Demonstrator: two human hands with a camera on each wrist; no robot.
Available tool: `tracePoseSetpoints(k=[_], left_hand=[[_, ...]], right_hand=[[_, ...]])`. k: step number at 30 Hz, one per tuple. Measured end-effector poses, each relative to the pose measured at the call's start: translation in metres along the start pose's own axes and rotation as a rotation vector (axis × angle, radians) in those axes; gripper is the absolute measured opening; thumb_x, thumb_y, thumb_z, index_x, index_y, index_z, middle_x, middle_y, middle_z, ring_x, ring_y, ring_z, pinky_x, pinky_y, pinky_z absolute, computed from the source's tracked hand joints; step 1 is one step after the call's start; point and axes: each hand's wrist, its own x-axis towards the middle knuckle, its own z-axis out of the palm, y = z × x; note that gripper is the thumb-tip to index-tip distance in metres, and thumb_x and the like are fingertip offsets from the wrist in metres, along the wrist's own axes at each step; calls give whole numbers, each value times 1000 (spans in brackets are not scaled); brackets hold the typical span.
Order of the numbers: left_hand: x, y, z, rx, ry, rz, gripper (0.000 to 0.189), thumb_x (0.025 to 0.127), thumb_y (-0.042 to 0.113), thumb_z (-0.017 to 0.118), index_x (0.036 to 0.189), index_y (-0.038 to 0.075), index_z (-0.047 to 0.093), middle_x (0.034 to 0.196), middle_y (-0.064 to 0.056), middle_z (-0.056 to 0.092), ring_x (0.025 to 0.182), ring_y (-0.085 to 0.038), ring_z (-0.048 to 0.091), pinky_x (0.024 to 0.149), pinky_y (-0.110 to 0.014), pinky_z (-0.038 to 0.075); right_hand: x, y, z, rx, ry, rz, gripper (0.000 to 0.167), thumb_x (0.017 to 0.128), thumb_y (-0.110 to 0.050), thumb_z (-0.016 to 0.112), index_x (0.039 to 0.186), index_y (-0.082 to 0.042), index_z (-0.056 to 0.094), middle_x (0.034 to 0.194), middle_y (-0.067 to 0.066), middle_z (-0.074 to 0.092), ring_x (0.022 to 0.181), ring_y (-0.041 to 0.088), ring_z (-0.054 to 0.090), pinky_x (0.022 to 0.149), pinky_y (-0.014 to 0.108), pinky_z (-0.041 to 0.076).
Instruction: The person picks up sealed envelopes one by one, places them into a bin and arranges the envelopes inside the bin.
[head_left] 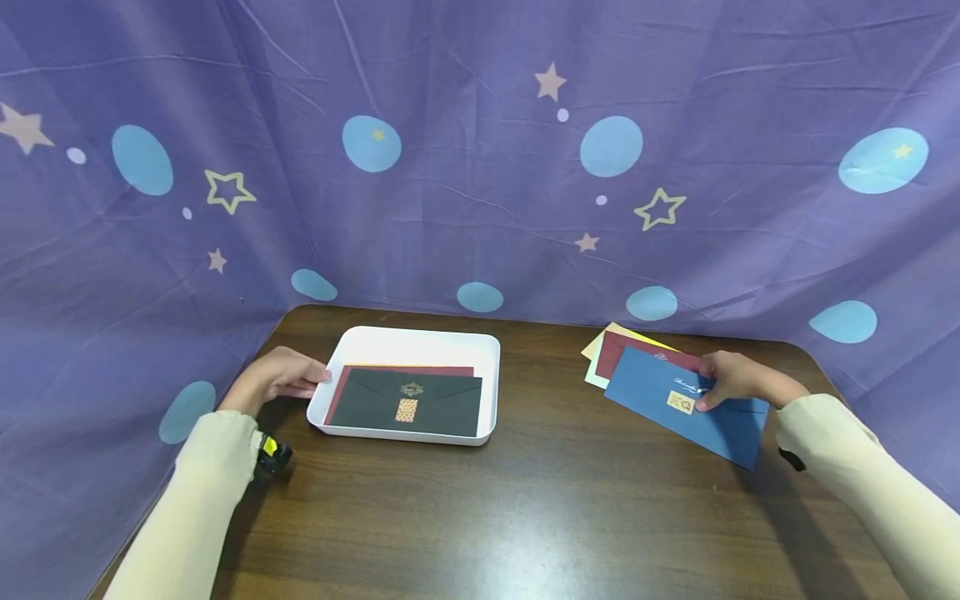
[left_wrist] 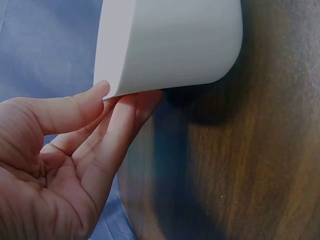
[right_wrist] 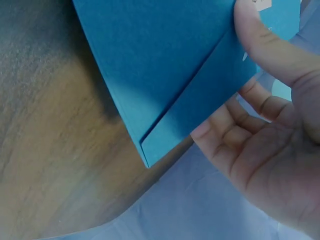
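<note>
My left hand (head_left: 288,372) pinches the left rim of a white tray (head_left: 423,340), thumb on top and fingers beneath, as the left wrist view shows. Inside the tray lies a black envelope (head_left: 442,406) with a gold emblem and a patterned gold label, over a dark red envelope (head_left: 450,370) and a thin yellow edge. At the right, my right hand (head_left: 731,379) grips a blue envelope (head_left: 645,392) by its far long edge, thumb on its upper face and fingers underneath. Behind it show a dark red envelope (head_left: 611,354), a pale green one (head_left: 596,375) and a yellow one (head_left: 595,345).
Everything is on a brown wooden table (head_left: 540,492) with rounded far corners. A purple curtain (head_left: 480,208) with stars and blue dots hangs right behind it and along the sides. A black band (head_left: 273,457) is at the left wrist.
</note>
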Motion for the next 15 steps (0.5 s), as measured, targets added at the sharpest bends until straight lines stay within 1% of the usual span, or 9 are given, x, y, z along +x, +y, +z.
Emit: tracePoseSetpoints(k=[2,4,7,10,11,13,14,15], left_hand=[[0,0,1,2,1,0,41,95,7,67,127,-18,59,74,6,69,70,-5,68,69,-23,63],[1,1,1,5,0,2,42,96,7,67,128,-18,58,74,6,70,70,-5,68,69,-23,63],[1,1,1,4,1,1,43,96,8,67,128,-18,58,74,6,70,70,-5,68,69,-23,63],[0,1,1,2,1,2,43,95,8,67,128,-18,58,74,6,70,69,-5,68,69,-23,63],[0,1,1,-1,0,2,43,95,8,67,128,-18,58,74,6,70,69,-5,68,69,-23,63],[0,1,1,-4,-3,3,43,95,7,66,128,-18,57,74,6,70,69,-4,68,69,-23,63],[0,1,1,-9,-5,4,43,95,7,66,129,-19,57,74,6,70,69,-4,68,68,-23,63],[0,1,1,-12,-7,6,44,96,7,66,129,-19,56,74,6,70,69,-4,67,68,-22,62]], right_hand=[[-2,-2,-3,14,-5,7,42,71,-12,91,89,3,57,77,1,46,73,17,43,65,29,34],[-4,-4,-5,19,-12,18,40,70,-3,89,94,6,58,81,6,51,77,21,48,68,31,41],[-7,-7,-9,3,-17,20,41,67,8,85,99,10,60,89,15,60,84,29,55,74,40,52],[-10,-11,-14,-18,-12,20,43,65,13,84,102,13,61,94,21,64,89,34,60,79,49,57],[-11,-12,-15,-15,-15,20,41,65,14,83,99,13,62,91,19,64,87,33,59,77,47,56],[-12,-13,-16,-5,-21,18,30,66,15,82,84,7,60,77,10,56,75,26,55,65,39,53],[-13,-14,-17,28,-28,25,30,66,17,80,77,3,56,71,5,49,70,22,49,61,33,47],[-13,-13,-17,57,-33,30,34,67,18,79,71,-2,50,68,1,42,67,19,44,57,29,41]])
